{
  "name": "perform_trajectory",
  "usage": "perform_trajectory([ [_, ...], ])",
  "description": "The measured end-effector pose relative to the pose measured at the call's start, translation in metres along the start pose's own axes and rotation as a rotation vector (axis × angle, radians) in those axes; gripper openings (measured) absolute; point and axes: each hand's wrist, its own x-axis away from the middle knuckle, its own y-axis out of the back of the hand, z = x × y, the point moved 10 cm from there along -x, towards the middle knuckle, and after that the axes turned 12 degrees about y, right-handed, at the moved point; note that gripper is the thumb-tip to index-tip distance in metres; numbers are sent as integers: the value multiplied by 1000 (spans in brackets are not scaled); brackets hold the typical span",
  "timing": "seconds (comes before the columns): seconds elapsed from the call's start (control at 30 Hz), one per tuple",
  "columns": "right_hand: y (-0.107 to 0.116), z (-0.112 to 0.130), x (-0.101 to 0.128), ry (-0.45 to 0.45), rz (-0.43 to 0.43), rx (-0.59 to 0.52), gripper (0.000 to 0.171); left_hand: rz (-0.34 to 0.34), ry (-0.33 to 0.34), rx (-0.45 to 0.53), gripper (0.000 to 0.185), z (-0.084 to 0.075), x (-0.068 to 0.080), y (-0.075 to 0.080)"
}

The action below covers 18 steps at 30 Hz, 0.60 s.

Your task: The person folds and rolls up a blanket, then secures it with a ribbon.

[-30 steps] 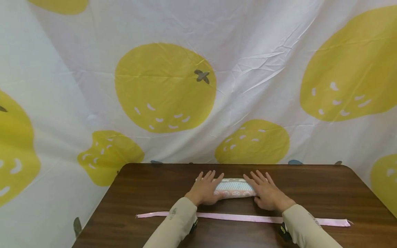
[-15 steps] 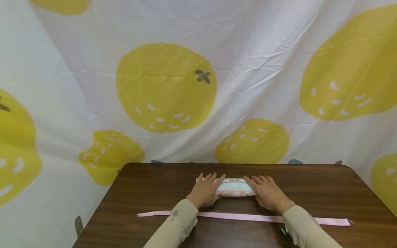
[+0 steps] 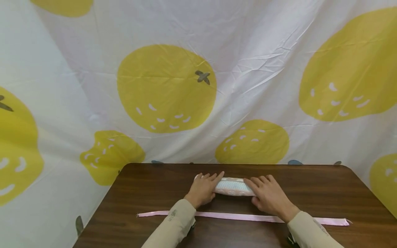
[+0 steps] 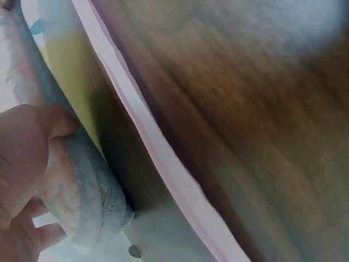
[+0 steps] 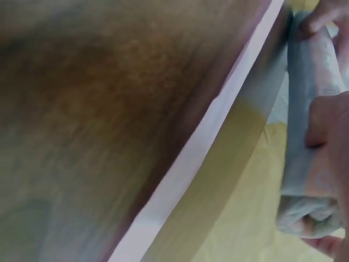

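Backdrop, head view: one white curtain printed with yellow fruit, behind one dark wooden table. One rolled cloth, patterned pink, white and pale blue, lies on the table near its far edge. One pink ribbon lies flat, nearer the viewer than the roll. Two hands: left hand over the roll's left end, right hand over its right end, fingers of both lying across the top, slightly bent. Both ends of the roll are hidden under the hands; sleeves cut off at the lower edge.

Left wrist view: one hand, thumb and fingers curled round the roll; ribbon beside it, blurred.

Right wrist view: one hand, thumb pressed on the roll; fingers mostly cut off; ribbon blurred.
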Motion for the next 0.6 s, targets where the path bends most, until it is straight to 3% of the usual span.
perform_trajectory([
  [0.27, 29, 27, -6, 134, -133, 46, 57, -109, -4, 66, 88, 9, -1, 8],
  [0.6, 52, 62, -15, 289, -151, 61, 86, -178, -41, 164, 85, 16, 1, 13],
])
